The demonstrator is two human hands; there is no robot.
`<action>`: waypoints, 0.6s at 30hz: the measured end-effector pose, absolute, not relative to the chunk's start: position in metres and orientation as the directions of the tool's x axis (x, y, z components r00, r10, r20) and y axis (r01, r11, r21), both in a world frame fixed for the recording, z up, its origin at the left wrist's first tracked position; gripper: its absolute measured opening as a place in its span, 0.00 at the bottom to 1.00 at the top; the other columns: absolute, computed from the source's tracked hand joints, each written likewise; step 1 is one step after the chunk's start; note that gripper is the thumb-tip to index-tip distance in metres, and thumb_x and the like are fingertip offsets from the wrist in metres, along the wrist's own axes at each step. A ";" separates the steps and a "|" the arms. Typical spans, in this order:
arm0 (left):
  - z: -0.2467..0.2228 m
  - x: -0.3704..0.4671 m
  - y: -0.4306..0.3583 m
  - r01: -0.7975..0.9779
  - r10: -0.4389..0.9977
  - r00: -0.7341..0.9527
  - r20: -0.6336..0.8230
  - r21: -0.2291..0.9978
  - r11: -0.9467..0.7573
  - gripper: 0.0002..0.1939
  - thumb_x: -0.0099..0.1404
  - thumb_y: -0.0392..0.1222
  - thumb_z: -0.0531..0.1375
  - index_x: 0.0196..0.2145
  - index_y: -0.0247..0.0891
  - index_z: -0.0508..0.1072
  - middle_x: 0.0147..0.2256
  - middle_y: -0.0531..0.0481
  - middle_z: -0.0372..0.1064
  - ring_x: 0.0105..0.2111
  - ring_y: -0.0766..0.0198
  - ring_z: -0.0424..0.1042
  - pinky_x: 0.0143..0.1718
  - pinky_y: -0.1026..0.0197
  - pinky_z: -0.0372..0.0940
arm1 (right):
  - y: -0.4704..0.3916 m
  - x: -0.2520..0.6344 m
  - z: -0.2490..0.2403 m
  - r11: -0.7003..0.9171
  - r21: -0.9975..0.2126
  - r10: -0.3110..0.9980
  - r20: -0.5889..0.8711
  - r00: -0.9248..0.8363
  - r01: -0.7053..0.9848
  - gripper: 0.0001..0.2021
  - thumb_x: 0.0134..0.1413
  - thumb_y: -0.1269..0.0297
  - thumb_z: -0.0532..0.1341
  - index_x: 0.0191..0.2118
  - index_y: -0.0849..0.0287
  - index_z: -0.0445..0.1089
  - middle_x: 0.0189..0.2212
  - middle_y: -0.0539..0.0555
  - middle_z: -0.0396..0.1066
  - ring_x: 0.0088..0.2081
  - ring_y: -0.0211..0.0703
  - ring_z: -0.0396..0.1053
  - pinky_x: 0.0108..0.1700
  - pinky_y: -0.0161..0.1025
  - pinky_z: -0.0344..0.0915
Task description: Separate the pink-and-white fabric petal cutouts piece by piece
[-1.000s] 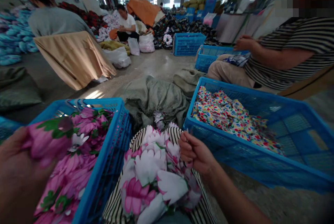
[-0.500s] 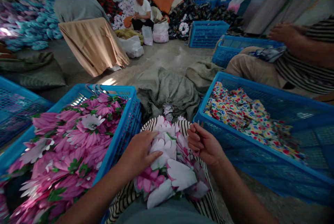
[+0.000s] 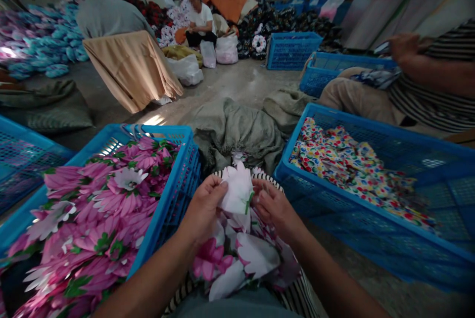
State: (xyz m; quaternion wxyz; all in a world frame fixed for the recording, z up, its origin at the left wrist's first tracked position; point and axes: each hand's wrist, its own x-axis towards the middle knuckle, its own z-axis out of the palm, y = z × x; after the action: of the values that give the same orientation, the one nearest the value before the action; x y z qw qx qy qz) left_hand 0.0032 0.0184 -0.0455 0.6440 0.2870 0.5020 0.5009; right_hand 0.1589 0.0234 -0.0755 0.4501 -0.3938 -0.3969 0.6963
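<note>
A white petal piece [image 3: 237,190] with a green edge is raised above my lap, pinched at its left side by my left hand [image 3: 208,203]. Close to its right edge is my right hand [image 3: 270,205], fingers curled together; whatever they hold is too small to make out. Below both hands, a heap of white and pink petal pieces [image 3: 256,256] lies on striped cloth [image 3: 304,293] over my lap.
To the left, a blue crate [image 3: 163,132] holds pink fabric flowers [image 3: 111,209]. At right, another blue crate [image 3: 356,197] holds colourful dotted fabric pieces [image 3: 345,164]. Grey-green sacks [image 3: 241,127] lie ahead. A person in stripes [image 3: 438,80] sits at the right; others sit farther back.
My left hand has lifted a white petal piece off the heap. My right hand has moved left and down, close to that piece. The person at the right has moved their hands.
</note>
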 end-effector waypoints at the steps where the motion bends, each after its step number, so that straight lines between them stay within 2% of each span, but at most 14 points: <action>1: -0.044 0.006 0.018 -0.414 0.928 0.005 -0.371 0.844 0.340 0.11 0.52 0.42 0.60 0.24 0.37 0.60 0.19 0.59 0.58 0.18 0.73 0.57 0.19 0.71 0.55 | 0.023 0.155 -0.074 -0.285 -0.902 0.940 -0.197 -0.278 -0.324 0.16 0.44 0.52 0.61 0.34 0.59 0.63 0.14 0.41 0.55 0.12 0.27 0.43 0.14 0.29 0.41; 4: -0.039 0.010 0.015 -0.476 0.908 0.121 -0.401 0.779 0.408 0.08 0.52 0.39 0.61 0.30 0.36 0.65 0.25 0.55 0.65 0.22 0.71 0.63 0.21 0.69 0.61 | 0.024 0.151 -0.071 -0.285 -0.890 0.946 -0.200 -0.255 -0.357 0.13 0.42 0.56 0.63 0.28 0.60 0.62 0.15 0.42 0.55 0.15 0.29 0.49 0.17 0.29 0.47; 7: -0.036 0.010 0.013 -0.427 0.839 0.269 -0.472 0.723 0.543 0.15 0.52 0.40 0.61 0.38 0.35 0.68 0.28 0.50 0.69 0.23 0.66 0.67 0.21 0.64 0.65 | 0.027 0.153 -0.069 -0.224 -0.940 0.943 -0.142 -0.301 -0.258 0.12 0.43 0.57 0.62 0.25 0.60 0.61 0.18 0.45 0.57 0.19 0.31 0.53 0.21 0.30 0.50; 9: -0.035 0.011 0.011 -0.437 0.841 0.273 -0.468 0.718 0.542 0.15 0.52 0.38 0.61 0.39 0.33 0.69 0.28 0.48 0.71 0.24 0.66 0.69 0.24 0.64 0.66 | 0.028 0.157 -0.065 -0.084 -0.988 0.961 -0.046 -0.271 -0.130 0.10 0.47 0.59 0.59 0.25 0.60 0.61 0.19 0.45 0.56 0.21 0.32 0.53 0.22 0.31 0.51; 11: -0.033 0.014 0.010 -0.491 0.876 0.206 -0.437 0.728 0.478 0.15 0.52 0.36 0.61 0.40 0.34 0.69 0.31 0.48 0.72 0.27 0.65 0.71 0.29 0.65 0.66 | 0.027 0.163 -0.060 0.112 -0.993 0.976 0.104 -0.194 0.030 0.07 0.51 0.61 0.55 0.28 0.59 0.61 0.21 0.46 0.56 0.23 0.34 0.54 0.25 0.32 0.52; 14: -0.028 0.017 0.010 -0.540 0.898 0.107 -0.426 0.734 0.413 0.17 0.53 0.37 0.61 0.42 0.36 0.68 0.34 0.48 0.73 0.30 0.63 0.72 0.31 0.64 0.66 | 0.020 0.174 -0.050 0.339 -0.902 0.930 0.278 -0.240 0.269 0.06 0.55 0.64 0.50 0.36 0.58 0.62 0.26 0.50 0.61 0.27 0.38 0.58 0.29 0.35 0.54; 18: -0.022 0.018 0.008 -0.556 0.913 0.088 -0.399 0.741 0.377 0.20 0.55 0.37 0.60 0.46 0.36 0.66 0.37 0.47 0.72 0.33 0.61 0.72 0.32 0.63 0.66 | 0.010 0.185 -0.041 0.536 -0.696 0.837 0.362 -0.411 0.478 0.09 0.53 0.66 0.54 0.41 0.58 0.63 0.31 0.54 0.67 0.30 0.42 0.62 0.32 0.37 0.55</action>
State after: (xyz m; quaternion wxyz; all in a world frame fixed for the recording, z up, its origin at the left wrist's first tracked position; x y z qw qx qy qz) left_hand 0.0184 0.0083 -0.0224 0.7080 0.2063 0.4328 0.5185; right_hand 0.1855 0.0099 -0.0406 0.3552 -0.4103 -0.8012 0.2523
